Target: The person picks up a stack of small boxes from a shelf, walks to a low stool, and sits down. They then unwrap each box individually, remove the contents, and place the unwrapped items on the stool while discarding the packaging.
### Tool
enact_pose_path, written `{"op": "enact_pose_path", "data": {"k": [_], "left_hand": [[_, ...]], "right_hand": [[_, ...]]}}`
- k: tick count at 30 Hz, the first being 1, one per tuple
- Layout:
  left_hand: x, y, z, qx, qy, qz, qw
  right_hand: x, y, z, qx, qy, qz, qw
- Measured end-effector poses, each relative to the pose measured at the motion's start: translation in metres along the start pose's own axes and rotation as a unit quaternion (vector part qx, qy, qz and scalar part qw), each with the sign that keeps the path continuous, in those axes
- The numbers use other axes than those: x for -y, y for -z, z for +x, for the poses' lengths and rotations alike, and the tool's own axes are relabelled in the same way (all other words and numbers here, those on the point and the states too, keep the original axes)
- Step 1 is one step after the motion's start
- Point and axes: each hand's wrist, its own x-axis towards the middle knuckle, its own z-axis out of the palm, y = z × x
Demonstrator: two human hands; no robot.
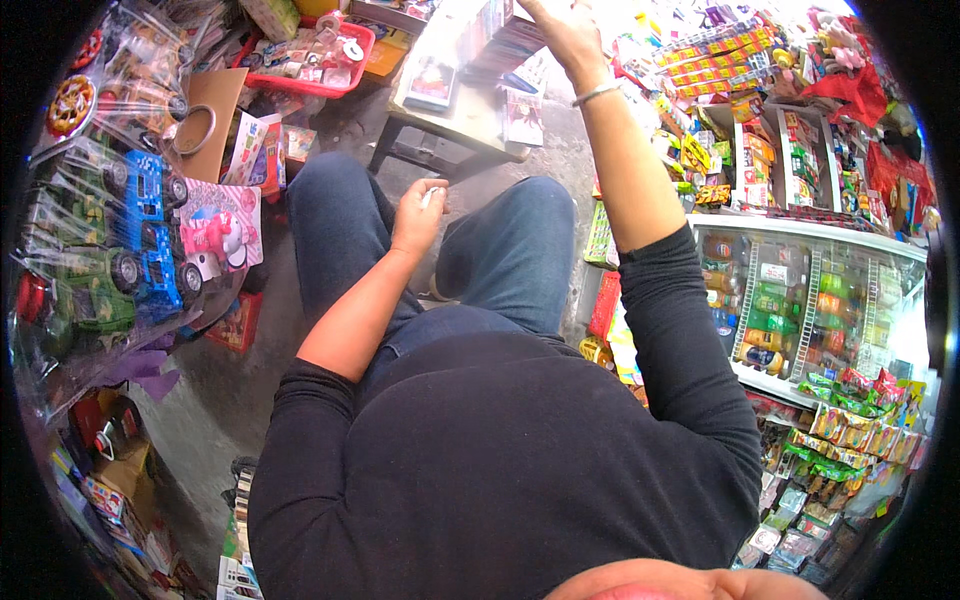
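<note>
My left hand (421, 214) is above my lap between my knees, its fingers closed around a small white object (430, 196) whose kind I cannot tell. My right hand (568, 34) reaches forward at the top edge, beside a stack of thin packs (501, 41) on a low table (480, 127); its fingertips are cut off by the frame and glare, so its hold is unclear. A flat pack (431, 84) lies on the table's left part. Another pack with a printed picture (523, 118) lies near the table's front right corner.
A red plastic basket (352, 88) of small goods stands at the upper left. Wrapped toy trucks (154, 232) line the left side. Snack packets (750, 161) fill trays at the right, above a glass-topped cooler (795, 225) of bottles. More hanging packets (855, 431) are lower right.
</note>
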Motion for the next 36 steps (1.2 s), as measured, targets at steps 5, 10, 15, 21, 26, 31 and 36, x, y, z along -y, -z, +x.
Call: {"op": "enact_pose_path", "data": {"k": [5,10,15,21,26,31,36], "left_hand": [[0.001,0.004,0.0,-0.002,-0.006,-0.008,1.0],[-0.002,0.004,-0.001,-0.008,-0.008,-0.008,1.0],[-0.031,-0.006,-0.009,-0.054,-0.038,-0.055,0.996],[-0.088,-0.044,-0.018,-0.034,-0.324,0.08,0.942],[-0.108,-0.043,-0.03,-0.02,-0.331,0.182,0.926],[-0.113,-0.028,-0.027,-0.079,-0.32,0.239,0.913],[-0.119,-0.005,-0.006,-0.033,-0.16,0.075,0.984]], "right_hand": [[0.01,-0.008,0.011,0.071,0.006,-0.128,0.989],[-0.004,0.0,0.002,0.017,0.029,-0.094,0.995],[-0.013,0.023,-0.074,-0.059,-0.03,0.326,0.943],[0.022,-0.019,-0.2,0.115,-0.251,0.825,0.494],[0.036,-0.034,-0.23,0.127,-0.314,0.808,0.482],[0.044,-0.028,-0.239,0.227,-0.367,0.784,0.446],[0.052,-0.026,-0.249,0.279,-0.323,0.753,0.5]]}}
